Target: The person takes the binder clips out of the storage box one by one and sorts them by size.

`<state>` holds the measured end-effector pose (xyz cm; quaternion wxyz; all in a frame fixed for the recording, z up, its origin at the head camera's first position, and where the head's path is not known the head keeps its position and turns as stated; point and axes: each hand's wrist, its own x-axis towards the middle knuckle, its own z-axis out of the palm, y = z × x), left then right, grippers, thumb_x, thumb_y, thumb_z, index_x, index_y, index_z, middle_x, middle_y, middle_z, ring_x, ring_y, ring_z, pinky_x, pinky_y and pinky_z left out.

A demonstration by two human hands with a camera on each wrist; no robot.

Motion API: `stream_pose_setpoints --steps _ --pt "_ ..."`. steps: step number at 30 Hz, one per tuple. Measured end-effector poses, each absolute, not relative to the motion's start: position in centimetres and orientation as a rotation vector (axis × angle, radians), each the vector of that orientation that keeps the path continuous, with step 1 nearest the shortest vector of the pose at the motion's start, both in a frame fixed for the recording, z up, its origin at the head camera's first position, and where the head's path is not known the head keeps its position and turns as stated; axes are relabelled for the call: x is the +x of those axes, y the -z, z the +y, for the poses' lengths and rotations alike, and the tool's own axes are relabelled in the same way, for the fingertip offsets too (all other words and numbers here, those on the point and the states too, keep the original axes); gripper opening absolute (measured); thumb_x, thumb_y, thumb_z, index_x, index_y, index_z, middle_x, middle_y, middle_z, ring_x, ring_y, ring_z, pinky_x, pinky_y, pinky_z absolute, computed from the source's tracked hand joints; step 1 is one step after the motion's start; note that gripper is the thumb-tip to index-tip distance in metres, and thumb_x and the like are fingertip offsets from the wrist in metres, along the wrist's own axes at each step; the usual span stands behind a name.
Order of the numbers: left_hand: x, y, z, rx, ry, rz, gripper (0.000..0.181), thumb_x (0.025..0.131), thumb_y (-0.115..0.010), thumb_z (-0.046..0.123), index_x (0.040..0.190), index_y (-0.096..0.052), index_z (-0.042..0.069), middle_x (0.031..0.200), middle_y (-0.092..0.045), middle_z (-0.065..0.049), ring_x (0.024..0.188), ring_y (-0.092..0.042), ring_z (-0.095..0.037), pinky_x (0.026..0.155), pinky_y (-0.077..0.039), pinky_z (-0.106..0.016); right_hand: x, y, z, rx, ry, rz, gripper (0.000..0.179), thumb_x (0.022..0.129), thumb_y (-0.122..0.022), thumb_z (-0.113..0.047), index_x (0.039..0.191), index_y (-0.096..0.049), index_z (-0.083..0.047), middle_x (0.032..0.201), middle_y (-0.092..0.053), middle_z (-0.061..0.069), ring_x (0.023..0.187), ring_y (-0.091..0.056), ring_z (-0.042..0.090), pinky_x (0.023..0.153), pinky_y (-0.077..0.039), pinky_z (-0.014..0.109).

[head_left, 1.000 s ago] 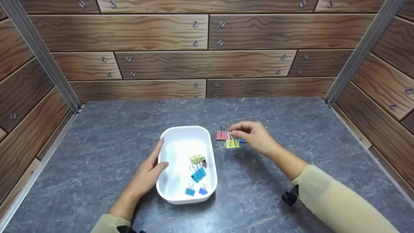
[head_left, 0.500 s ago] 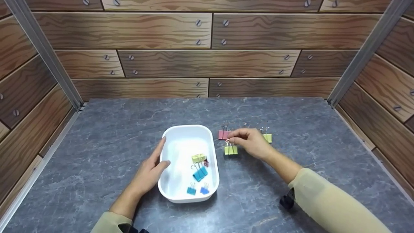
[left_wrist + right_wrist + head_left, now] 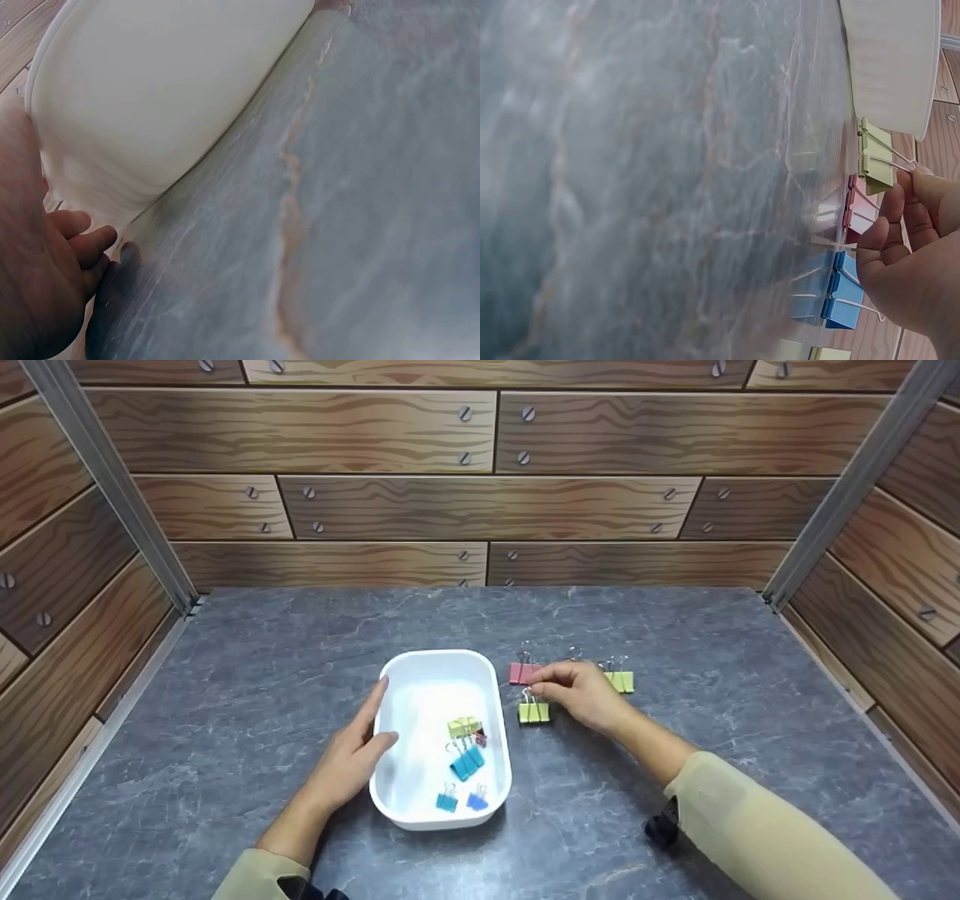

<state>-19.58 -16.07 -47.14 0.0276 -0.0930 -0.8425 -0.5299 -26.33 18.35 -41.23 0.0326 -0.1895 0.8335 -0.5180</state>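
Note:
A white plastic tub (image 3: 401, 660) stands in the middle of the table in the head view. My left hand (image 3: 349, 757) holds its left wall, thumb over the rim and fingers along the outside. My right hand (image 3: 589, 697) pinches the wire handle of a yellow-green binder clip (image 3: 533, 712) between thumb and forefinger. That clip is upright, close to the tabletop, just right of the tub. Behind it are a pink binder clip (image 3: 522, 673) and another yellow-green clip (image 3: 621, 682). In the right wrist view a blue binder clip (image 3: 844, 292) shows below the pink one.
Inside the tub lie a yellow-green clip (image 3: 463, 726), a small dark red clip (image 3: 481, 738), a larger teal clip (image 3: 467, 763), a small teal clip (image 3: 447, 802) and a blue clip (image 3: 477, 801). Wood-patterned panels (image 3: 375, 510) enclose the grey marbled table (image 3: 277, 660).
My right hand has brought the yellow-green clip nearer to me and lower, away from the pink clip. The other yellow-green clip has come into view behind the hand. My left hand stays on the tub.

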Motion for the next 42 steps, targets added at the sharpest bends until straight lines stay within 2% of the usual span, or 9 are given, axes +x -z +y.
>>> stream_pose_setpoints --steps 13,20,27,36,42 --pt "-19.6 47.2 -16.1 -0.291 1.626 -2.602 0.069 0.097 -0.056 0.019 0.153 -0.023 0.042 0.156 -0.027 0.006 0.138 -0.034 -0.017 0.105 -0.037 -0.045 -26.6 41.7 18.2 -0.603 1.589 2.546 0.02 0.089 -0.068 -0.002 0.105 -0.07 0.009 0.106 -0.069 0.023 0.097 -0.062 0.028 0.079 -0.049 0.021" --pt "-19.6 47.2 -16.0 -0.303 1.655 -2.588 0.069 0.097 -0.055 0.018 0.153 -0.022 0.042 0.155 -0.032 0.001 0.135 -0.04 -0.02 0.096 -0.046 -0.046 -26.7 41.8 18.6 -0.552 1.557 2.542 0.021 0.09 -0.067 -0.003 0.108 -0.07 0.008 0.11 -0.068 0.023 0.097 -0.061 0.025 0.079 -0.048 0.022" --pt "-19.5 47.1 -16.1 -0.303 1.632 -2.592 0.069 0.097 -0.056 0.018 0.153 -0.023 0.041 0.154 -0.032 0.003 0.137 -0.037 -0.018 0.102 -0.041 -0.044 -26.7 41.1 19.2 -0.602 1.48 2.589 0.021 0.091 -0.065 -0.004 0.109 -0.07 0.007 0.104 -0.069 0.021 0.092 -0.061 0.023 0.076 -0.048 0.021" --pt "-19.6 47.2 -16.1 -0.296 1.643 -2.586 0.07 0.096 -0.057 0.018 0.153 -0.024 0.042 0.154 -0.033 0.002 0.135 -0.04 -0.02 0.098 -0.044 -0.045 -28.0 40.6 19.8 -0.65 1.508 2.662 0.018 0.092 -0.066 -0.011 0.108 -0.073 -0.004 0.105 -0.07 0.017 0.089 -0.064 0.025 0.069 -0.05 0.026" --pt "-19.6 47.2 -16.0 -0.284 1.647 -2.587 0.07 0.096 -0.057 0.018 0.153 -0.024 0.043 0.155 -0.031 0.004 0.136 -0.039 -0.02 0.098 -0.044 -0.045 -27.9 39.5 18.8 -0.774 1.504 2.651 0.019 0.092 -0.069 -0.021 0.108 -0.074 -0.014 0.102 -0.072 0.004 0.088 -0.066 0.023 0.07 -0.053 0.03"
